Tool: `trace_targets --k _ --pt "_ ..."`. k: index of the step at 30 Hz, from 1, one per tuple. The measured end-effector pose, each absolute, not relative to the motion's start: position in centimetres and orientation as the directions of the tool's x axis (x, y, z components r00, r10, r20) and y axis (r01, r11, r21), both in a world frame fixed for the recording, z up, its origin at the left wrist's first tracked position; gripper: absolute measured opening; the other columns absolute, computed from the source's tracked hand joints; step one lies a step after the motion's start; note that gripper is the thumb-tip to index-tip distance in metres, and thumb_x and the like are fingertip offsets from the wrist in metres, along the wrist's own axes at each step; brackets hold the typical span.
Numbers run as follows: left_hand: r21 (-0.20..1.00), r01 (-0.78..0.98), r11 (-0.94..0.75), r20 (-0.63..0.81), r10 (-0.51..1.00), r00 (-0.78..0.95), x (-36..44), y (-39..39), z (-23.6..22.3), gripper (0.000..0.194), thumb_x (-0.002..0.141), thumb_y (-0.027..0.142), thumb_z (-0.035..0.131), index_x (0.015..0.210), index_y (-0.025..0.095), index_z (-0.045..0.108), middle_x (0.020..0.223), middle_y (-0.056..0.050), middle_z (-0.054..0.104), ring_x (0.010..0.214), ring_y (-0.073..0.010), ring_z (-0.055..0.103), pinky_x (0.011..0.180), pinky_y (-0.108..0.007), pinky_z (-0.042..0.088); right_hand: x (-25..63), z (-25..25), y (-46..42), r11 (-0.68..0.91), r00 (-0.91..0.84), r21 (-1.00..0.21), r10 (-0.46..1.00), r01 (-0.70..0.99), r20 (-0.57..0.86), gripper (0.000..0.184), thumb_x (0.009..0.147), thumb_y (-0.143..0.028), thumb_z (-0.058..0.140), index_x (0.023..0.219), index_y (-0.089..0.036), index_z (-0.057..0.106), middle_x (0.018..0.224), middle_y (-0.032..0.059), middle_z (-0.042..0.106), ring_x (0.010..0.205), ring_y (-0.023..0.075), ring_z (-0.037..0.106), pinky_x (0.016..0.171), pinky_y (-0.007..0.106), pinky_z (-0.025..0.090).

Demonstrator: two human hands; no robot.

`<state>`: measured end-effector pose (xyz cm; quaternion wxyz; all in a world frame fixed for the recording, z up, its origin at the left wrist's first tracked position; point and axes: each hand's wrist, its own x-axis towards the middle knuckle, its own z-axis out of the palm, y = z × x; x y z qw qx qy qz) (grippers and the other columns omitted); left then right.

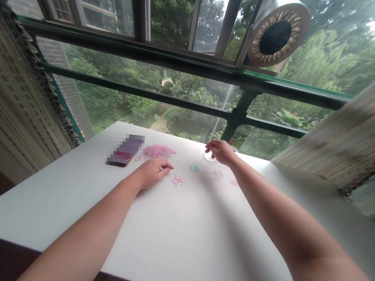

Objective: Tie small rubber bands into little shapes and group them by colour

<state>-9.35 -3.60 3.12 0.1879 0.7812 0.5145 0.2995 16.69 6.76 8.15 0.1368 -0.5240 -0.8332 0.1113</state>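
My left hand (155,171) lies on the white table, fingers stretched out and thumb apart, holding nothing that I can see. Just beyond it is a heap of thin pink and purple loops (159,151), which look like small rubber bands. A small pink cluster (178,179) lies right of its fingertips. My right hand (220,151) is over a clear round dish (210,156), fingertips pinched downward; whatever they hold is too small to make out. Nearer me lie a teal cluster (196,167), a pink cluster (217,175) and another pink one (234,182) partly behind my right forearm.
A phone (124,151) with a blurred screen lies at the table's left. Behind my right hand shows the rim of another clear round thing (234,149). The white table (177,238) meets a window with a green railing (145,93). A round fan (277,33) hangs above; curtains flank both sides.
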Motion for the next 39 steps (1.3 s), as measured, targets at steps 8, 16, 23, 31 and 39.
trace_targets --k 8,16,23,31,39 --pt "0.598 0.699 -0.393 0.265 0.92 0.29 -9.4 -3.5 3.2 0.028 0.082 0.028 0.045 0.094 0.018 0.068 0.097 -0.006 0.068 0.086 -0.0186 0.062 0.08 -0.029 0.048 15.3 5.6 7.0 0.509 -0.508 -0.025 0.861 0.861 0.016 0.027 0.073 -0.014 0.059 0.097 -0.019 0.07 0.107 0.0087 0.065 0.09 0.0216 0.061 0.073 0.024 0.042" --pt "0.603 0.7 -0.383 0.245 0.924 0.294 -9.5 -3.5 3.1 0.028 0.082 0.029 0.046 0.095 0.018 0.068 0.099 -0.006 0.068 0.086 -0.0188 0.061 0.082 -0.031 0.047 14.7 5.2 7.2 0.541 -0.544 0.1 0.839 0.835 0.006 0.016 0.077 -0.02 0.054 0.085 -0.014 0.068 0.094 0.0126 0.066 0.083 0.0235 0.06 0.066 0.026 0.038" --pt "0.619 0.693 -0.368 0.237 0.93 0.282 -9.5 -3.5 3.0 0.029 0.081 0.029 0.046 0.095 0.019 0.069 0.098 -0.005 0.068 0.083 -0.0185 0.061 0.081 -0.03 0.047 14.6 5.8 5.7 0.668 -0.672 0.092 0.74 0.738 0.018 0.022 0.082 -0.015 0.044 0.091 -0.017 0.064 0.1 0.0069 0.064 0.082 0.0171 0.057 0.067 0.023 0.036" --pt "0.639 0.681 -0.359 0.23 0.933 0.276 -9.4 -3.5 3.1 0.027 0.081 0.029 0.047 0.094 0.019 0.069 0.098 -0.005 0.068 0.082 -0.0177 0.061 0.08 -0.029 0.047 13.7 5.9 5.8 0.735 -0.737 0.114 0.675 0.668 -0.037 0.021 0.08 -0.016 0.047 0.087 -0.018 0.067 0.097 0.0063 0.065 0.078 0.017 0.057 0.062 0.024 0.033" --pt "0.624 0.694 -0.358 0.227 0.933 0.278 -9.4 -3.7 3.1 0.027 0.081 0.029 0.047 0.096 0.019 0.068 0.1 -0.004 0.068 0.082 -0.0178 0.062 0.081 -0.029 0.047 13.4 6.3 6.4 0.73 -0.729 0.106 0.682 0.676 -0.05 0.023 0.078 -0.015 0.049 0.09 -0.019 0.068 0.099 0.0055 0.066 0.084 0.0182 0.058 0.066 0.024 0.036"
